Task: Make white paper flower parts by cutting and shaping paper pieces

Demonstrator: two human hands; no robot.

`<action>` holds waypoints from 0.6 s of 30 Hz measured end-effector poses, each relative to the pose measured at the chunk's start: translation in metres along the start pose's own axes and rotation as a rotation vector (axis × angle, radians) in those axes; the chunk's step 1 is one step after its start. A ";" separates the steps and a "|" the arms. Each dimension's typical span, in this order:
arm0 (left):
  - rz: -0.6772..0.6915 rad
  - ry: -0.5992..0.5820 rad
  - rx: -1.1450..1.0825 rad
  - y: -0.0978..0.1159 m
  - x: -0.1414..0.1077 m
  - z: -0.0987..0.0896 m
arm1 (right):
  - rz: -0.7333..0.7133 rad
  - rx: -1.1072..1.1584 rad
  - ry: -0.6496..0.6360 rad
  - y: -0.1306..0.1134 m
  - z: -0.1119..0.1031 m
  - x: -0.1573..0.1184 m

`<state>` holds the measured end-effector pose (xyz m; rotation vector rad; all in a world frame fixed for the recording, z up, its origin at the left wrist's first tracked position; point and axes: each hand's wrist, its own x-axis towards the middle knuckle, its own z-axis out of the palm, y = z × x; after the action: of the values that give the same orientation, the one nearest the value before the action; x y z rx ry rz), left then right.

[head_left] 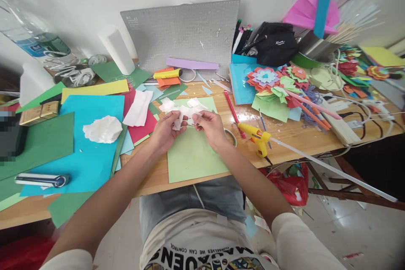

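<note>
My left hand (167, 130) pinches a small piece of white tissue paper (178, 123) between thumb and fingers. Close beside it, my right hand (211, 127) is closed, its thumb and forefinger gripping a bit of white tissue paper too; whether both bits are one piece I cannot tell. More torn tissue scraps (193, 102) lie just beyond the fingers. Beneath both hands is a light green sheet of paper (198, 160). Partly hidden by my right wrist is a roll of tape (234, 138).
On the left lie a crumpled white paper (103, 129), a blue sheet (95, 164), a stapler (42, 179) and folded tissue (138, 108). A yellow glue gun (257, 136), a red pencil (232, 109) and paper flowers (265, 79) are on the right. Behind leans a grey cutting mat (183, 36).
</note>
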<state>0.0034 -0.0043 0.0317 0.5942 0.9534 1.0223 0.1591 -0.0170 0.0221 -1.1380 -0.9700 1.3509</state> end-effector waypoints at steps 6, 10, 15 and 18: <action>-0.004 0.013 -0.009 0.001 0.001 0.000 | -0.093 -0.054 -0.019 0.000 -0.001 -0.001; -0.052 -0.003 0.017 0.000 0.000 0.000 | -0.226 -0.150 0.011 -0.001 0.000 -0.002; -0.070 -0.069 0.076 -0.002 -0.004 0.004 | -0.237 -0.230 0.038 0.000 0.001 -0.002; -0.081 -0.057 0.105 -0.002 -0.006 0.005 | -0.257 -0.294 0.052 0.002 0.000 -0.002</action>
<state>0.0076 -0.0105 0.0345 0.6636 0.9773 0.8827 0.1583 -0.0188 0.0204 -1.2110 -1.2593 0.9897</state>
